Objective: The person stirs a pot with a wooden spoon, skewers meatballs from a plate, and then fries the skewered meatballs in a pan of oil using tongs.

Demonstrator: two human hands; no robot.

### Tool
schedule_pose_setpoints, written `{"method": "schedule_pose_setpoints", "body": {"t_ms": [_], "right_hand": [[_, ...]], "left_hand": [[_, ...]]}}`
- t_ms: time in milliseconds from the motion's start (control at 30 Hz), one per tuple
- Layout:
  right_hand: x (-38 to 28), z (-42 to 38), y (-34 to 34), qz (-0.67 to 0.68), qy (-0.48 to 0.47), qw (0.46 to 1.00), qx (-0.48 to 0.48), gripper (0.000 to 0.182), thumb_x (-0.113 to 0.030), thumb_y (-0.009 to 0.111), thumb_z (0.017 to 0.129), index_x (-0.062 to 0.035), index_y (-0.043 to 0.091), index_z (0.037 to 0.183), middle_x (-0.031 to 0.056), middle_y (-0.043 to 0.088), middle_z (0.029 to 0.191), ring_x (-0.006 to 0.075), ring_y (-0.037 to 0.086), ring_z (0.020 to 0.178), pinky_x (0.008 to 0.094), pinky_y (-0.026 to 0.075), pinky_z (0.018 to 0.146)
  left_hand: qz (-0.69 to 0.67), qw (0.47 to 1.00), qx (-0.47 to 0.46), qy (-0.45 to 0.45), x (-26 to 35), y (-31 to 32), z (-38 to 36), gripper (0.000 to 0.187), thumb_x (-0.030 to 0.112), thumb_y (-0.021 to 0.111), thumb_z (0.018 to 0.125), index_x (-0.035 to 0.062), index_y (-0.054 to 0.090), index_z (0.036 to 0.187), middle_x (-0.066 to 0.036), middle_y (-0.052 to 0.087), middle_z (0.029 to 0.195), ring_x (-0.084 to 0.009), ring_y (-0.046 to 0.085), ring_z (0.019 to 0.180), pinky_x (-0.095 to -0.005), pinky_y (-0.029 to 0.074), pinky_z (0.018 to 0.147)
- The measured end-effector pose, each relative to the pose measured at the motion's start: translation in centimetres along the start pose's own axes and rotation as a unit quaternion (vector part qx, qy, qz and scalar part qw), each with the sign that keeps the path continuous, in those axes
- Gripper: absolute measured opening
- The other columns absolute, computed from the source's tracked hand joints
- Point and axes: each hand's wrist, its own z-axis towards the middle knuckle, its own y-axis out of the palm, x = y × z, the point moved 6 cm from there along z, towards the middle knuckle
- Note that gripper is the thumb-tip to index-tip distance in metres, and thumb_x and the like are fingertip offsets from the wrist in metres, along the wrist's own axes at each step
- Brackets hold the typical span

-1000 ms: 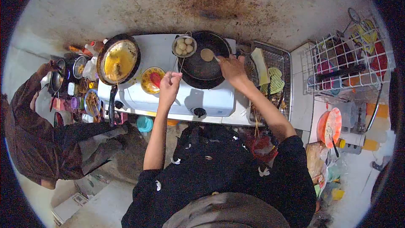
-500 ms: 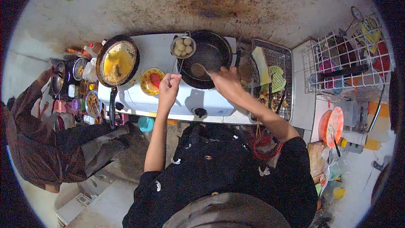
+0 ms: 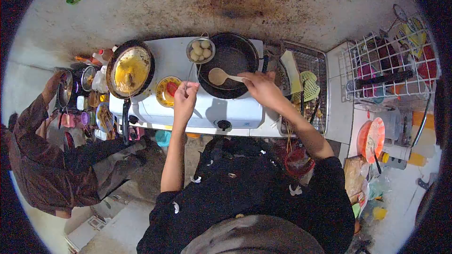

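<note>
Wooden spoon [image 3: 218,76], right hand [image 3: 263,87] gripping it, has drifted toward the left rim of the black pan [image 3: 241,56]; far side's open. Left hand [image 3: 185,99] pinches the strainer handle [image 3: 190,75].

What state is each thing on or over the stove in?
Strainer: filled with pale balls, held in the left hand
Spoon: held over the pot in the right hand
Pot: uncovered
Frying pan: uncovered, yellow liquid inside
Yellow dish: holding something red
</note>
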Motion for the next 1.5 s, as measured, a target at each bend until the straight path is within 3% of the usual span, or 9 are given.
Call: {"method": "schedule_pose_setpoints", "body": {"t_ms": [33,167,367,667,833,1133,1267,1333,1500], "right_hand": [[0.4,0.0,-0.1,0.031,0.051,0.997,-0.043,0.022,-0.019,0.045,0.084,-0.0148,0.056,0.102,0.0109,0.058,0.080,0.0256,0.055,0.078,0.0364,0.032,0.073],[1.1,-0.1,-1.3,0.112,0.082,0.990,-0.039,0.023,-0.017,0.045,0.084,-0.0135,0.055,0.104,0.0129,0.057,0.083,0.0278,0.055,0.079,0.0370,0.032,0.077],[2.0,0.2,-3.1,-0.021,0.087,0.995,-0.040,0.024,-0.016,0.046,0.083,-0.0141,0.054,0.106,0.0140,0.056,0.081,0.0281,0.052,0.085,0.0414,0.031,0.082],[0.7,0.7,-1.2,-0.212,-0.066,0.975,-0.001,0.037,-0.004,0.046,0.074,-0.0045,0.049,0.111,0.0101,0.056,0.085,0.0224,0.049,0.085,0.0376,0.031,0.075],[0.8,2.5,2.3,-0.269,-0.055,0.958,-0.084,0.038,-0.006,0.047,0.073,-0.0068,0.049,0.111,0.0066,0.056,0.081,0.0195,0.047,0.088,0.0371,0.032,0.075],[-0.6,3.7,4.0,-0.169,-0.083,0.982,-0.027,0.030,-0.005,0.047,0.073,-0.0028,0.052,0.102,0.0119,0.056,0.076,0.0241,0.049,0.082,0.0377,0.031,0.070],[-1.4,3.4,4.3,-0.104,-0.059,0.991,-0.054,0.028,-0.005,0.046,0.073,-0.0034,0.052,0.101,0.0118,0.056,0.076,0.0262,0.049,0.080,0.0388,0.030,0.070],[-1.7,3.0,3.9,-0.100,-0.071,0.992,-0.001,0.028,-0.006,0.046,0.074,-0.0038,0.052,0.101,0.0113,0.057,0.078,0.0271,0.050,0.079,0.0394,0.030,0.069],[-2.2,2.3,2.5,-0.071,-0.036,0.994,-0.073,0.026,-0.009,0.046,0.076,-0.0041,0.052,0.100,0.0116,0.058,0.081,0.0264,0.051,0.079,0.0377,0.031,0.069]], "left_hand": [[0.000,1.000,-0.001,0.000,-0.2,0.0,0.1,0.015,0.016,0.053,0.083,0.0022,0.050,0.081,0.009,0.037,0.057,-0.0003,0.030,0.050,-0.0165,0.024,0.044],[-0.010,1.000,0.000,0.004,-0.4,-0.1,0.2,0.015,0.018,0.052,0.084,0.0030,0.051,0.083,0.008,0.039,0.057,0.0000,0.031,0.047,-0.0165,0.022,0.041],[-0.004,1.000,-0.004,-0.010,-0.2,-0.7,-0.2,0.012,0.013,0.051,0.084,0.0015,0.049,0.082,0.009,0.036,0.057,0.0001,0.029,0.049,-0.0161,0.021,0.043],[-0.041,0.997,-0.042,-0.050,0.5,-1.0,-0.4,0.010,0.014,0.052,0.084,0.0042,0.048,0.082,0.009,0.038,0.057,0.0003,0.028,0.048,-0.0158,0.020,0.042],[-0.042,0.997,-0.035,-0.046,0.6,-0.9,-0.3,0.009,0.013,0.052,0.084,0.0053,0.048,0.082,0.009,0.038,0.057,0.0004,0.028,0.048,-0.0157,0.019,0.042],[-0.039,0.998,-0.029,-0.044,0.3,-1.0,-0.1,0.009,0.013,0.052,0.084,0.0054,0.048,0.083,0.009,0.037,0.057,0.0003,0.027,0.048,-0.0165,0.018,0.042],[-0.024,0.999,-0.025,-0.040,0.7,-0.7,0.2,0.009,0.012,0.051,0.084,0.0043,0.048,0.084,0.009,0.037,0.056,0.0004,0.027,0.047,-0.0163,0.019,0.042],[-0.014,0.999,-0.021,-0.048,0.7,-0.8,0.2,0.008,0.012,0.051,0.084,0.0039,0.048,0.084,0.010,0.037,0.056,0.0004,0.028,0.047,-0.0162,0.019,0.042],[-0.041,0.997,-0.028,-0.053,0.5,-0.7,0.4,0.007,0.010,0.050,0.084,0.0031,0.048,0.085,0.009,0.038,0.056,0.0001,0.029,0.047,-0.0164,0.019,0.042]]}}
